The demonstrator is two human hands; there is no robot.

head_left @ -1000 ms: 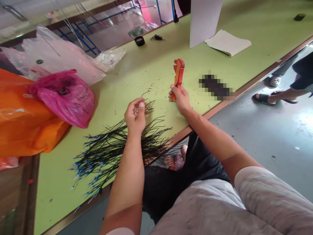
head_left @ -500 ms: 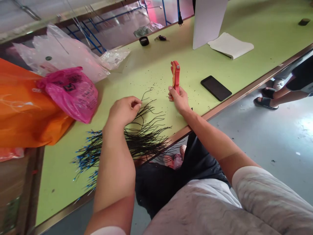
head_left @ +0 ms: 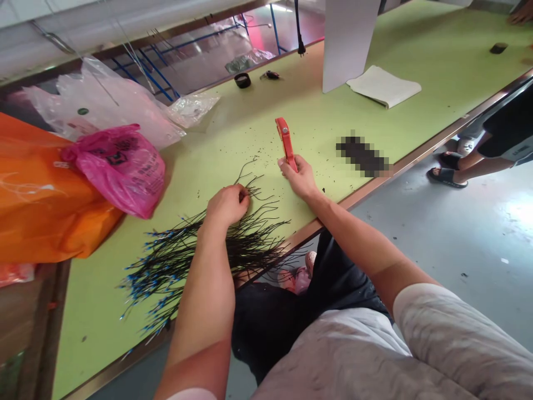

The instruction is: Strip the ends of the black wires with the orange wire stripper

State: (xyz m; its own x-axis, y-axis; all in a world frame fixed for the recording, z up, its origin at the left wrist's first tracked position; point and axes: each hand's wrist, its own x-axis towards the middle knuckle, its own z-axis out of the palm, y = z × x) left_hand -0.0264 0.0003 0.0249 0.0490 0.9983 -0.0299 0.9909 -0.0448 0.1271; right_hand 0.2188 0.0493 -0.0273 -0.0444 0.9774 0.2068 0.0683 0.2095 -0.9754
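In the head view, the right hand [head_left: 300,178] is wrapped round the lower end of a red, long-handled hand tool [head_left: 286,141], its head pointing up and away over the green, flat worktop [head_left: 91,311]. The left hand [head_left: 229,205] has its fingers curled inward over the upper strands of a loose spread of thin black wires with blue ends [head_left: 250,250]; whether it pinches one I cannot tell, since the fingertips hide what is between them.

The wires lie across the near left of the worktop, some overhanging its edge. They look light, springy and easily tangled, so a single strand is probably best taken near its bare black end. The tool looks rigid and fairly light, best gripped low on its handles.

The left forearm crosses the middle of the wires. Beyond their blue ends bulge a knotted pink plastic bag [head_left: 125,172], a large orange bag [head_left: 50,211] and a crumpled clear plastic bag [head_left: 116,105], bounding the left side. A dark pixelated oblong [head_left: 362,156] lies right of the tool; farther back are a black ring [head_left: 242,80], a folded pale sheet [head_left: 385,86] and an upright white panel [head_left: 350,44].
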